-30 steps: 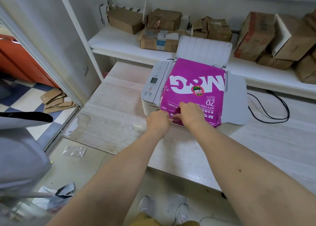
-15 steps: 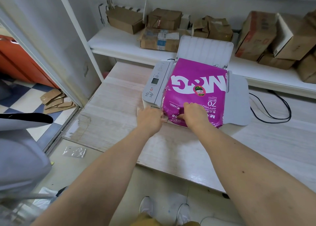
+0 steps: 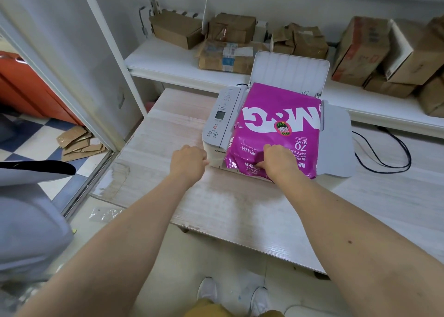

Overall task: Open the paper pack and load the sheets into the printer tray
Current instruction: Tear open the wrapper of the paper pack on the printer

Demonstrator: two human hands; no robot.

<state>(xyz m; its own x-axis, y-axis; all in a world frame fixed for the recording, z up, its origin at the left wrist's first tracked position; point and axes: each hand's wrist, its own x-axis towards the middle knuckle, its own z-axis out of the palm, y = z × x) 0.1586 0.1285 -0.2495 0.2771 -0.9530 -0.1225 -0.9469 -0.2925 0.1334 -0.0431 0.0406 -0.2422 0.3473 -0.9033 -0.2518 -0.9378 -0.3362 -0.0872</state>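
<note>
Head view: purple paper pack (image 3: 278, 129) lies flat on top of white printer (image 3: 216, 134), on the wood surface (image 3: 168, 134). Right hand (image 3: 278, 163) pinches pack's near edge, at 6 o'clock. Left hand (image 3: 188, 163), a closed fist, sits just beside pack at 9 o'clock, w/ nothing seen inside.

One paper pack (image 3: 276, 129), magenta, on one printer (image 3: 217, 127). One table (image 3: 216, 203). Two hands: left hand (image 3: 188, 161), right hand (image 3: 280, 161). One black cable (image 3: 384, 153), right. Two white shoes (image 3: 234, 297), near. Cardboard boxes (image 3: 228, 42) on far shelf (image 3: 165, 62): about ten, exact count unclear.
</note>
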